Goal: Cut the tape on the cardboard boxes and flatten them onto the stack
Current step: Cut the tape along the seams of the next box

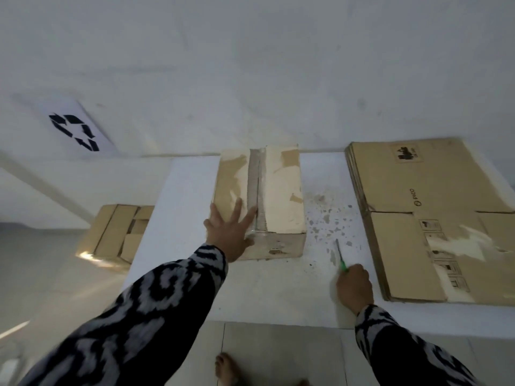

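A sealed box point(260, 199) stands on the white table point(278, 288), clear tape point(257, 190) running down its top seam; what it holds cannot be seen. The left hand point(230, 232) lies flat with spread fingers on the box's near left corner, while the right hand point(354, 285) grips a green-handled cutter point(340, 254), blade on the table right of the box. The stack point(434, 221) of flattened boxes lies at the table's right, and an open box point(118, 232) sits on the floor to the left, cardboard pieces inside.
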Demonstrator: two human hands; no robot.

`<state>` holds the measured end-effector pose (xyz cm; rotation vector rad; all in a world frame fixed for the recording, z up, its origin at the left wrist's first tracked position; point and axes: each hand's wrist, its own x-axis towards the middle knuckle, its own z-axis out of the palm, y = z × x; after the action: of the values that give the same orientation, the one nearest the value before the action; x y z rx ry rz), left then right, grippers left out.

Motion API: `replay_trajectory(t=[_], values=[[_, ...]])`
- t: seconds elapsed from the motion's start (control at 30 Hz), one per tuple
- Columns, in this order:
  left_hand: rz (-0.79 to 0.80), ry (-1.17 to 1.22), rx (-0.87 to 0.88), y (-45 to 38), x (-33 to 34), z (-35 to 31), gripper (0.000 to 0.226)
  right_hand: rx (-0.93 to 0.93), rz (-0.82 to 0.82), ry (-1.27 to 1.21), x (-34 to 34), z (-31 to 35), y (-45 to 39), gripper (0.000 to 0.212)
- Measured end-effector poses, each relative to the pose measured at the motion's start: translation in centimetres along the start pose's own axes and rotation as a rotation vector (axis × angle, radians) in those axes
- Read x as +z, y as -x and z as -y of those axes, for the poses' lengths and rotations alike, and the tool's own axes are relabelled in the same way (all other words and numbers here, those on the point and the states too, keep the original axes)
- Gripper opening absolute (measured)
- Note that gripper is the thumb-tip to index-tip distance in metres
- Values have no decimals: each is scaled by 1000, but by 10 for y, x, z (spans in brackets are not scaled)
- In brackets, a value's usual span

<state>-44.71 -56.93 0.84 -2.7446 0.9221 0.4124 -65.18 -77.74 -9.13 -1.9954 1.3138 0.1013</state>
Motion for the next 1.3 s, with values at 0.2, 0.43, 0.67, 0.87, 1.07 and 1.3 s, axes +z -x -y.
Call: replay_trajectory(t=[0.2, 0.43, 0.67, 0.87, 1.07, 1.3], values=[[-9, -64, 7, 22, 8, -3, 80, -250, -65, -376, -41, 115, -5, 23], [128, 224, 124, 46, 4, 12, 99, -441, 34, -511, -31, 217, 17, 14], [-61, 783, 106, -63, -12, 75, 91, -381, -52, -427, 9, 211, 19, 15], [-101, 519, 23, -118, -23, 68, 68, -335, -103, -389, 17, 214, 17, 16], [-231, 513, 89, -167, -46, 71, 41, -324, -122, -332, 24, 218, 17, 18], [-322, 531, 148, -180, -38, 70, 34, -415, -2, -221, 12, 251, 8, 45]])
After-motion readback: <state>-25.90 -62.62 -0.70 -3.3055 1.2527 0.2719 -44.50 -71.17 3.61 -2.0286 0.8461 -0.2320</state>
